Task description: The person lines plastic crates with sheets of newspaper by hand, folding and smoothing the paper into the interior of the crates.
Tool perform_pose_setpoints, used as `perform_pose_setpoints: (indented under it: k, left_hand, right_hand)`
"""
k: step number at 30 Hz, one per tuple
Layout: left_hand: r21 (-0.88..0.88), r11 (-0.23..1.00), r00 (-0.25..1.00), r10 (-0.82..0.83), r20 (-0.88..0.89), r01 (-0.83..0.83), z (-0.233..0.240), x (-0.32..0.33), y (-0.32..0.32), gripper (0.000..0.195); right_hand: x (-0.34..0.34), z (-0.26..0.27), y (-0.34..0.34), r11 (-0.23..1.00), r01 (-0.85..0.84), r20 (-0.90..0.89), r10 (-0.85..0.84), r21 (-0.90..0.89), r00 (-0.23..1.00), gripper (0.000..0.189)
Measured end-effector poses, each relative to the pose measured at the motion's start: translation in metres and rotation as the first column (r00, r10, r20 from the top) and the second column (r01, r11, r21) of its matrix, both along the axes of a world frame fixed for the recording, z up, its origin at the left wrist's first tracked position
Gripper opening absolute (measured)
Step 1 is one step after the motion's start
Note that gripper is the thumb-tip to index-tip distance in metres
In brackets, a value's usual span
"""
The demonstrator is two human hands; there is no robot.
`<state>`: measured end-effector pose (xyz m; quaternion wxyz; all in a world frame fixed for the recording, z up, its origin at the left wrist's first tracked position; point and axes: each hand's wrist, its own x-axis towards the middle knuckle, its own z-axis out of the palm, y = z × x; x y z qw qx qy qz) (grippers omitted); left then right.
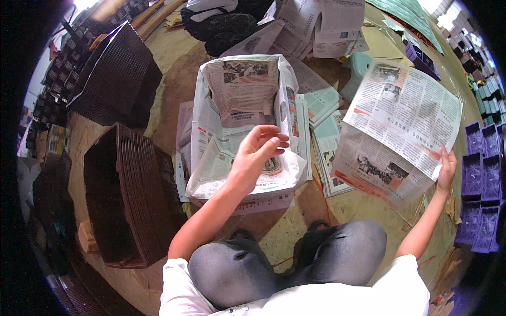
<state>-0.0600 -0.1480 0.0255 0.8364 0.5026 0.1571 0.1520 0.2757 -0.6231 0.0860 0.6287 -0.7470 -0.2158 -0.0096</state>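
Note:
A rectangular box or crate lined with newspaper stands on the floor before me. Its printed sheets cover the inner walls and fold over the rim, hiding what it is made of. Above the near part of the lining hovers my left hand, holding nothing, its fingers loosely curved and apart. Out to the right, my right hand grips the edge of a loose newspaper sheet. That sheet hangs spread out, tilted, with a crease across it. Stacked newspapers lie between the box and the held sheet.
Nested brown plastic crates lie at the left, with another dark stack behind them. More newspapers are piled at the back beside a dark bundle. A pale green plastic stool is partly hidden. Purple trays line the right.

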Motion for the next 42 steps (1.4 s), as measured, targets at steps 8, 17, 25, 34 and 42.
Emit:
perform_pose_setpoints:
  k: [8, 17, 25, 34, 42]
  left_hand:
    - [0.391, 0.908, 0.986, 0.169, -0.017, -0.149, 0.028, -0.027, 0.047, 0.027]
    - [0.991, 0.121, 0.754, 0.656, -0.033, -0.062, -0.006, -0.079, 0.117, 0.051]
    - [0.946, 0.28, 0.683, 0.661, -0.312, 0.161, -0.062, -0.095, 0.14, 0.068]
    - [0.94, 0.267, 0.621, 0.706, -0.34, 0.211, -0.068, -0.093, 0.134, 0.052]
    - [0.913, 0.346, 0.571, 0.713, -0.407, 0.218, -0.061, -0.096, 0.128, 0.054]
  right_hand:
    - [-0.03, -0.028, 0.024, 0.946, 0.173, 0.235, -0.109, -0.273, 0.966, 0.036]
    - [-0.09, -0.181, 0.106, 0.919, 0.231, 0.159, -0.188, -0.32, 0.969, 0.04]
    - [-0.118, -0.346, 0.117, 0.828, 0.541, -0.416, -0.445, 0.145, 0.793, 0.037]
    - [-0.108, -0.371, 0.086, 0.834, 0.538, -0.641, -0.347, 0.124, 0.685, 0.033]
    - [-0.087, -0.364, 0.045, 0.935, 0.122, -0.779, -0.346, -0.333, 0.523, 0.037]
